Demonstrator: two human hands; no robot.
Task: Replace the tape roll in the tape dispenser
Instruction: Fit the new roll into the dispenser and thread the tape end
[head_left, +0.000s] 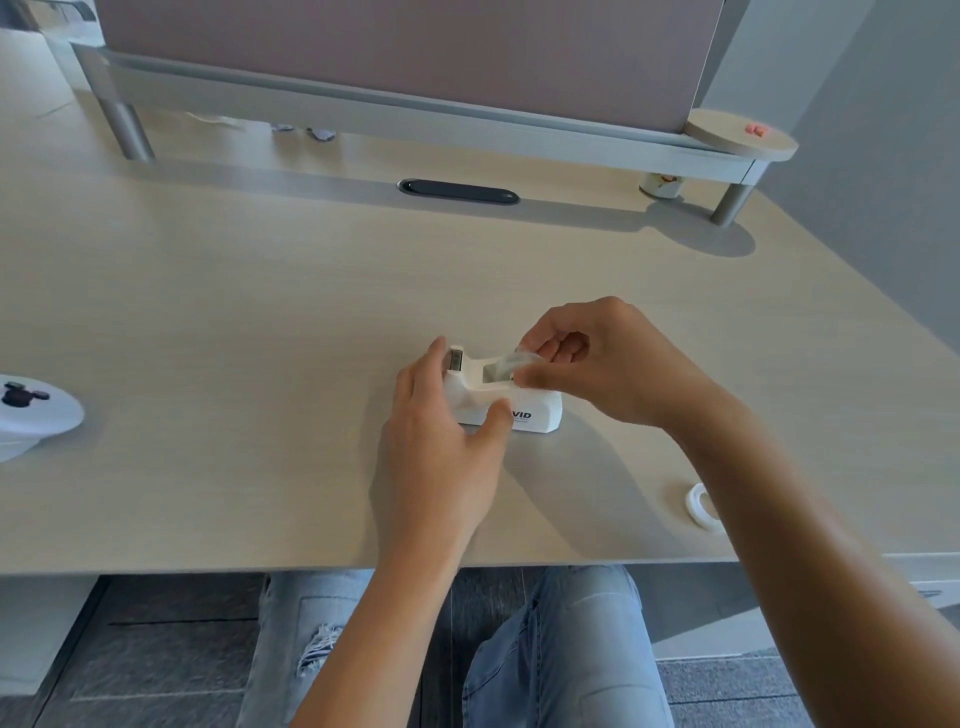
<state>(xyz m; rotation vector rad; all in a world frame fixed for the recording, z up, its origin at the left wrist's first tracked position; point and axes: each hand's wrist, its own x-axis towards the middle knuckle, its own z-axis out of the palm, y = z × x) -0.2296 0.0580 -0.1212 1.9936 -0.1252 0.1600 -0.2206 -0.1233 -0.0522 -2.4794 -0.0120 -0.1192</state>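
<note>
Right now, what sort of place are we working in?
Most likely an office workstation. The light wood desk has a cable grommet set into it and a partition screen along its back edge. The white tape dispenser fits that too.

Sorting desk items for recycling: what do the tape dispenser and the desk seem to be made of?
The tape dispenser looks like white moulded plastic, smooth and slightly glossy, with rounded edges and printed lettering. The desk shows a pale wood grain with a matte finish, probably laminate rather than solid wood, though that cannot be told.
</note>
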